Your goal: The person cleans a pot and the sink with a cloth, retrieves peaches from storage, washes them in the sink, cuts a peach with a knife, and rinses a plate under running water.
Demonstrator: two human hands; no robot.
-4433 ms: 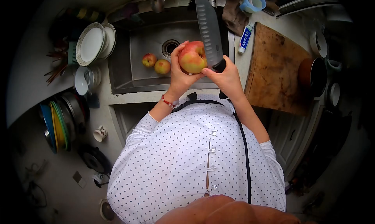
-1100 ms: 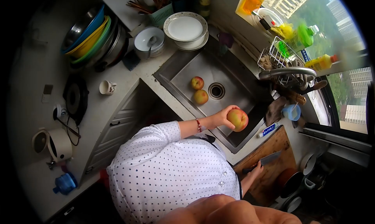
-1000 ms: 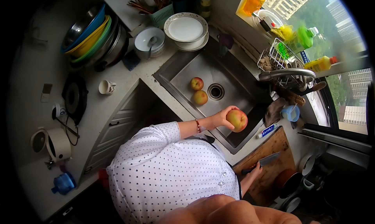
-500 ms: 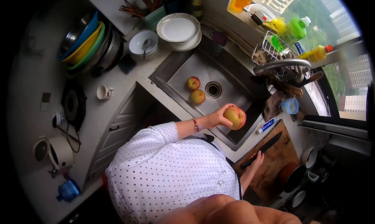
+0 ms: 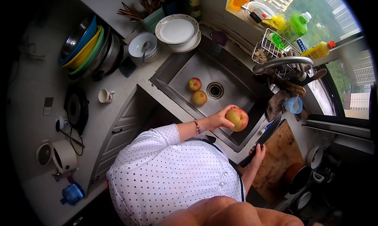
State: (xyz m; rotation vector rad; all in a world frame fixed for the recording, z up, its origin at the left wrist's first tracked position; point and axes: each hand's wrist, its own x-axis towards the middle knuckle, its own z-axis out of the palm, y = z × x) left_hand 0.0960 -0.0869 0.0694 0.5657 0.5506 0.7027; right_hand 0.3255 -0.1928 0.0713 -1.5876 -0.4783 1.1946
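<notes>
My left hand (image 5: 221,118) is wrapped round a large red-and-yellow apple (image 5: 238,120), held up over the near corner of the steel sink (image 5: 185,74). Two more apples lie on the sink floor, an upper apple (image 5: 194,84) and a lower apple (image 5: 199,97), close beside the drain (image 5: 215,91). In my right hand (image 5: 258,155) is the handle of a dark kitchen knife (image 5: 269,131). Its blade points up and away, above the edge of the wooden cutting board (image 5: 285,147), and partly covers a blue-and-white toothpaste-like tube (image 5: 272,124).
Stacked plates (image 5: 177,29) and bowls (image 5: 142,45) stand behind the sink. A curved faucet (image 5: 283,63) and a wire rack (image 5: 273,45) sit by the window. Pans (image 5: 296,177) crowd the right, and a mug (image 5: 106,95) is on the left counter.
My right hand has lifted the knife off the cutting board and moved it toward the sink, turning the blade more upright. My left hand and its apple stay nearly where they were.
</notes>
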